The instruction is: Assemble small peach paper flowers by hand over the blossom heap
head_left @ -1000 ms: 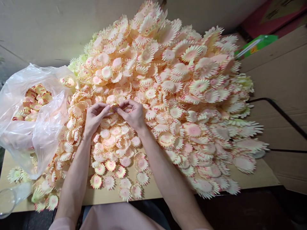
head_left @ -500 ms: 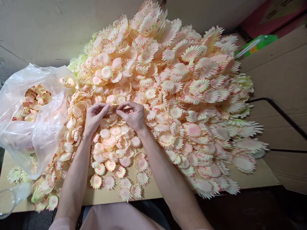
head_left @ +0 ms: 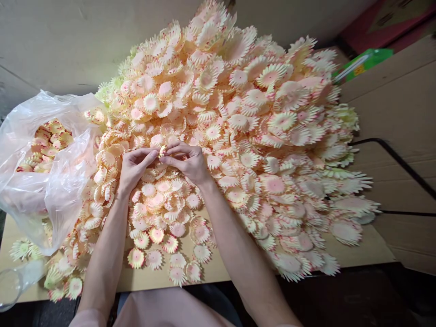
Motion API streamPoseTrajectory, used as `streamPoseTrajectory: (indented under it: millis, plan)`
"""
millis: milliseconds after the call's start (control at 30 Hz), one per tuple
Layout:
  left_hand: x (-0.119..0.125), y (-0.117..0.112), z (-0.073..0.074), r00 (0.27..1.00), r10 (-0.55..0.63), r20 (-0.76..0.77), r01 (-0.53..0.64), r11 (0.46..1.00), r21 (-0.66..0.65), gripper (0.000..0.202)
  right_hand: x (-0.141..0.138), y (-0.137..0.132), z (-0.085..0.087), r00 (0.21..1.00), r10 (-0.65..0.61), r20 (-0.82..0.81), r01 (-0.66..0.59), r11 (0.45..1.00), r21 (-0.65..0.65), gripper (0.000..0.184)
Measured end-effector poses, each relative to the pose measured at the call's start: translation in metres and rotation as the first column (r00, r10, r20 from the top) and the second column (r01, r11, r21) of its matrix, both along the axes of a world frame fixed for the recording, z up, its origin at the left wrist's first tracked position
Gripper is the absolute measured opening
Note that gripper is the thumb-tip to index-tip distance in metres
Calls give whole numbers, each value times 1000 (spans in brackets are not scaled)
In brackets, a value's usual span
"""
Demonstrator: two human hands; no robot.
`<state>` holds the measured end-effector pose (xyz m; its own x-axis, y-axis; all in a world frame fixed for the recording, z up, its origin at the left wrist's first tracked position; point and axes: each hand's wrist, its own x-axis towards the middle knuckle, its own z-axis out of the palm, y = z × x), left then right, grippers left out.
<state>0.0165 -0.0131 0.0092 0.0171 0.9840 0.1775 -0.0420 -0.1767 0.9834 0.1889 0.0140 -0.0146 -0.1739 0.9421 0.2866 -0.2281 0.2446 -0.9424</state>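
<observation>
Right hand shifts left, and the small petalled piece now shows edge-on

Across the lower scene runs the table, most of its top under a great mound of flower-shaped pieces that climbs toward the far wall. Cardboard stands on the right. On the left, a clear plastic bag holds more of these pieces, with pink-red edges, seen through its opening.

Both hands meet left of centre, just over the near-left part of the mound. Since the frame half a second ago, the right thumb has come left and its forefinger has lifted away from it, so the small petalled piece stands clear to view between the fingertips. This suggests that the piece is being turned or shaped, with the work on it under way and not finished.

The right hand pinches it, thumb at the near end and forefinger near the far end, the other fingers loosely curled. The left hand has thumb and forefinger pressed together at the piece's left side, apparently pinching that edge, though the contact is too small to be sure.

Seen edge-on, the piece is narrow. Its long axis runs near to far, the far end leaning slightly right; which way its face points cannot be told.
</observation>
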Motion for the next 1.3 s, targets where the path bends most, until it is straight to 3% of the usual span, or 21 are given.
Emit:
streamPoseTrajectory:
  millis: [167, 433, 600, 767, 933, 1100, 1300]
  plan:
    - [1, 0, 3, 999, -37, -12, 37, 998, 50, 24, 3, -1, 7, 995, 76, -60, -78, 997, -27, 25]
    - [1, 5, -3, 997, 59, 42, -61, 998, 26, 37, 4, -4, 9, 997, 8, -71, -20, 984, -174, 28]
    - [2, 5, -3, 993, 76, -89, -66, 992, 109, 12, 1, 1, 2, 994, -107, 21, 109, 988, -111, 28]
    - [1, 3, -3, 995, 34, -97, -32, 999, 23, 22, 1, -3, 8, 997, -72, 21, 72, 997, 20, 16]
    - [2, 3, -3, 994, 44, -101, -34, 995, 94, 31, 2, -9, 12, 984, -17, 177, 17, 1000, -3, 21]
    - [3, 2, -2, 990, 48, -135, -30, 991, 131, 27, -2, -5, 6, 992, -60, 110, 61, 998, -5, 32]
    - [6, 6, -3, 976, 148, -161, -115, 973, 198, 26, -7, -5, 9, 988, -20, 155, 4, 995, 102, 24]
